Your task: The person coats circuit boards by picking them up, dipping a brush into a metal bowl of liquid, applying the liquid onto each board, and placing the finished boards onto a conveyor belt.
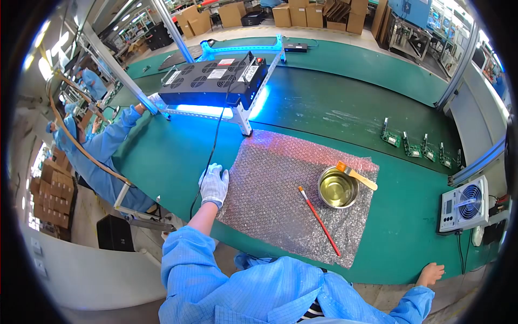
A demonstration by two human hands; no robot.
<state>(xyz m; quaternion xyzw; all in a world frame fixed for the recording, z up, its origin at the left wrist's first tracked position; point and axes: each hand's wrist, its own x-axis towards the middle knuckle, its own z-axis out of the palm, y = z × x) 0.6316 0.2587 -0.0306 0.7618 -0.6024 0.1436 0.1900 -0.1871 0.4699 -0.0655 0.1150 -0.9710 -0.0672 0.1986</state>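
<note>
1. The left hand (213, 183), in a white glove, lay on the green table mat (400, 243) by the left edge of the bubble wrap (270, 216); its fingers were loose and held nothing, and a black cable (217, 129) ran just beside it.
2. The right hand (430, 274) was bare and sat at the near right edge of the mat; its fingers were bent, but I cannot tell if they gripped anything.
3. The bubble wrap lay flat in the near middle; a metal bowl (353, 197) of yellowish liquid stood on its right part; a wide brush (358, 177) lay across the bowl's rim, and a thin red brush (322, 227) lay left of the bowl.
4. Far left, a black fan box (208, 83) sat on a stand (243, 120), with blue light under it; green circuit boards (413, 150) lay far right; a white fan unit (465, 205) stood on the right.
</note>
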